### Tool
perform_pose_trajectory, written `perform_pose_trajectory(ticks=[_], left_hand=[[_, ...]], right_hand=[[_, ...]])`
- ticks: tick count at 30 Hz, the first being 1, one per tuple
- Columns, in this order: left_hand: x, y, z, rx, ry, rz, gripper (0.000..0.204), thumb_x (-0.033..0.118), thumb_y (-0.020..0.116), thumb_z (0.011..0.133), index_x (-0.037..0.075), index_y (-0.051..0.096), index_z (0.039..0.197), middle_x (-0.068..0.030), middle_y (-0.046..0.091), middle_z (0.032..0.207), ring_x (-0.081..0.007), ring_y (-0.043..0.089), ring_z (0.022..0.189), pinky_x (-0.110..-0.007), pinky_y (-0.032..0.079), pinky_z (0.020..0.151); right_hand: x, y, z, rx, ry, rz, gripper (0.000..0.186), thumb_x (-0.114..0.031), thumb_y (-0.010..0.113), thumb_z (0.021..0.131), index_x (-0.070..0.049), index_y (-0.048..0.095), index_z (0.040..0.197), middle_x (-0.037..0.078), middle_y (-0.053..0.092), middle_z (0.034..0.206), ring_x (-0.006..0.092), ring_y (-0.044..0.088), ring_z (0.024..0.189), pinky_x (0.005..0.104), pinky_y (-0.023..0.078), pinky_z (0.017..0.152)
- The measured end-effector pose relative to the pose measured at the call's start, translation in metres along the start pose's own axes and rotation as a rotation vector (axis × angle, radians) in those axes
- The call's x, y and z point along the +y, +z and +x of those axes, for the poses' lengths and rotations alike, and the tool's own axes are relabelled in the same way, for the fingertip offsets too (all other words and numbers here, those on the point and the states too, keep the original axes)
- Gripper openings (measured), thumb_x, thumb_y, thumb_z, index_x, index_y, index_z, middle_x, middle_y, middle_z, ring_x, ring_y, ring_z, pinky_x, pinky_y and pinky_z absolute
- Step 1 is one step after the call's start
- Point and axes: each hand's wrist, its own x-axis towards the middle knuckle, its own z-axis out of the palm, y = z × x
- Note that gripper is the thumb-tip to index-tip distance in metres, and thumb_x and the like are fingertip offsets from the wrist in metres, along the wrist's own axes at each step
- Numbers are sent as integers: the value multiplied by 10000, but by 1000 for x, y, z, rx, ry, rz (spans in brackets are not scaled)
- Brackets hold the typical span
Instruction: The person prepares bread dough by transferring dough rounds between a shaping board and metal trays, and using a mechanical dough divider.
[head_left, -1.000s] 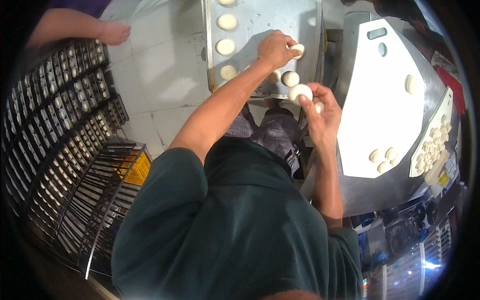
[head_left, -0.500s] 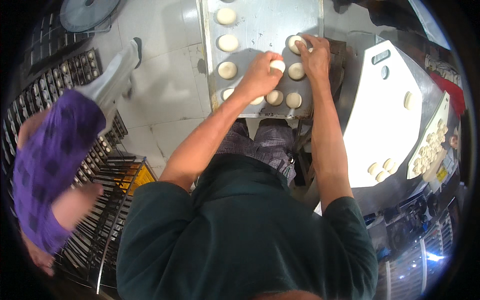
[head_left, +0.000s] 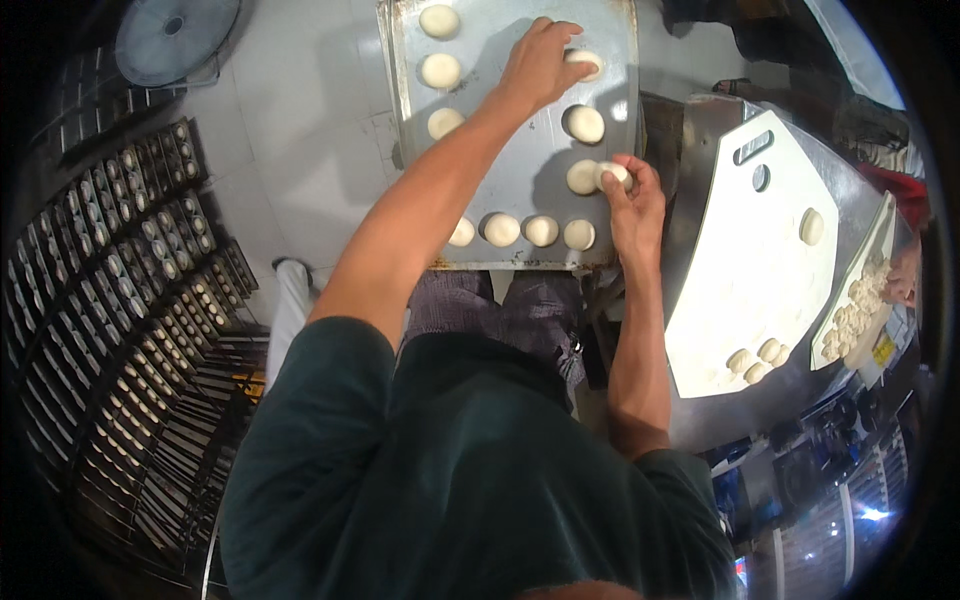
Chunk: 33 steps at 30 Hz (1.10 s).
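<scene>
On a metal baking tray [head_left: 510, 150] lie several round, pale dough balls [head_left: 441, 71], in a left column, a near row and a right column. My left hand [head_left: 545, 62] reaches over the far right part of the tray. Its thumb and fingers are closed about a dough ball [head_left: 584, 66] at the head of the right column. Lower down, by the tray's right edge, my right hand [head_left: 637, 208] grips another dough ball [head_left: 614, 177] between thumb and fingers. This one partly overlaps a dough ball [head_left: 583, 177] lying on the tray.
Right of the tray, a white board [head_left: 755, 260] with cut-out holes carries a few dough balls. Beyond it, a smaller board [head_left: 832, 338] holds many small dough pieces beside another person's hand [head_left: 903, 275]. A rack of filled trays [head_left: 150, 260] stands left, near a person's leg [head_left: 290, 315].
My left hand has moved farther away with its dough ball. My right hand has drawn nearer, leaving one dough ball on the tray. The person in purple has mostly left the view.
</scene>
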Motion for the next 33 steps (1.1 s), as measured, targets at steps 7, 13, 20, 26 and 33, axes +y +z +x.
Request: perform_pose_trajectory(ticks=[7,13,20,26,33], left_hand=[[35,-46,-88,49,-237,-162,469,240,756,879,30,594,1266,-160,589,1137,-276,612,931,-381,527,812],[54,-43,-180,-110,-309,-223,426,153,730,880,38,582,1262,-141,589,1160,-273,582,955,-389,511,794],[59,-54,-180,145,-298,-116,419,113,694,908,69,578,1309,-85,573,1187,-185,533,947,-326,435,796],[201,-9,-104,44,187,-187,337,99,691,917,47,622,1244,-98,597,1220,-223,574,1056,-332,465,880],[364,133,-157,-764,542,-172,286,145,704,904,25,661,1160,-181,626,1134,-357,591,1080,-452,479,950]], right_hand=[[-74,48,142,66,-274,-96,505,-325,778,848,26,668,1195,187,683,1216,273,663,1078,377,506,943],[15,46,262,432,-570,-761,853,-627,683,862,-98,402,1469,165,662,1175,360,612,1084,522,443,1046],[-64,31,54,269,-705,-112,343,-270,756,834,-7,711,1049,204,689,1040,398,624,1010,473,476,928],[-11,-196,-128,562,-239,-192,143,-101,719,881,-39,742,1007,69,735,1014,177,692,933,315,552,832],[90,-368,-213,779,411,-305,427,-292,773,873,19,722,1160,133,746,993,183,698,891,311,544,798]])
